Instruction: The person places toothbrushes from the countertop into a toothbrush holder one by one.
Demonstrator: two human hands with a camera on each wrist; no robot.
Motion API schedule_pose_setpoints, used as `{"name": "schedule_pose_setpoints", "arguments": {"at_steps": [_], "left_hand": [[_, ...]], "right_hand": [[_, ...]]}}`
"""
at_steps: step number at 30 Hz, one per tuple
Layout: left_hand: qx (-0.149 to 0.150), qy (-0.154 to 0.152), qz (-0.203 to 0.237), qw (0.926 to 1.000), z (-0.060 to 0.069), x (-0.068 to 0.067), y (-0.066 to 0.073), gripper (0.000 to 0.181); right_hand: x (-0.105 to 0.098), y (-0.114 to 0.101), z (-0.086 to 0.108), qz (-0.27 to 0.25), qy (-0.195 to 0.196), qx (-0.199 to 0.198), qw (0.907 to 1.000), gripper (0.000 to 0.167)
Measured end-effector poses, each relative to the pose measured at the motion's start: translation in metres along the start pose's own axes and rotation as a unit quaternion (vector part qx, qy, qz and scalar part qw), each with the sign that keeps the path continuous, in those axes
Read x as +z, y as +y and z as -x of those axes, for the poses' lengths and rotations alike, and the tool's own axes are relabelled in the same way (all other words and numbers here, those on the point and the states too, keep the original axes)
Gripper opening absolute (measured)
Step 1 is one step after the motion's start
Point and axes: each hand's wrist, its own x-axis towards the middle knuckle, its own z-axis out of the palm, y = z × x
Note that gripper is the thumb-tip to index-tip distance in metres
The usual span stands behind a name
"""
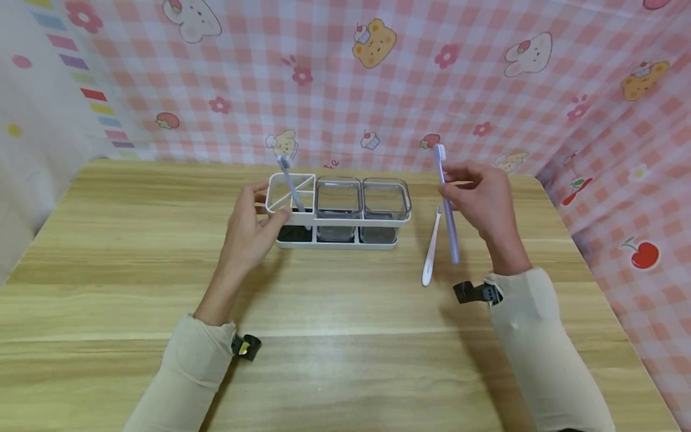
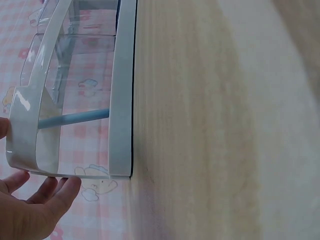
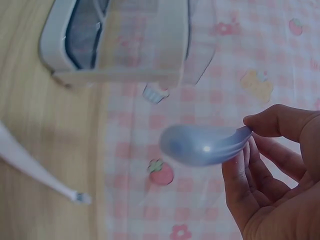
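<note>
The left hand (image 1: 248, 231) grips the near end of the white holder (image 1: 356, 222), thumb on the front of the upper rim and fingers round the end. The right hand (image 1: 480, 195) pinches the purple toothbrush (image 1: 450, 225) between thumb and fingers, below the head; the brush is up off the worktop (image 1: 345, 330), head end up and handle hanging down towards the person. The holder lies between the hands, its divided section right beside the left thumb and two clear cups (image 1: 339, 201) further along towards the right hand.

The step in hand seems to be handling the purple toothbrush while the holder is kept steady. The left hand's hold suits this: a firm but light grip should stop the holder sliding or tipping. The right pinch is well placed, since it leaves the handle's lower end free to lead into a slot; bringing it nearer upright would help it clear the rim and cups.

The blue toothbrush (image 1: 294, 191) leans in the divided section, though which compartment it occupies is hard to tell, so care is needed not to knock it. The white toothbrush (image 1: 430, 255) lies on the worktop just left of the right hand, where a low sweep could nudge it.
</note>
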Motion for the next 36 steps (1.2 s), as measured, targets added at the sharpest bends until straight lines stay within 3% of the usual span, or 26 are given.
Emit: {"name": "schedule_pose_setpoints", "arguments": {"at_steps": [26,36], "left_hand": [[0.001,0.000,-0.011,0.9999,0.001,0.001,-0.004,0.059],[0.005,0.000,-0.006,1.0000,-0.001,0.000,-0.002,0.059]], "right_hand": [[0.043,-0.069,-0.011,-0.039,-0.045,-0.058,0.9965,0.027],[0.061,-0.090,-0.016,-0.093,-0.043,-0.086,0.9911,0.026]]}}
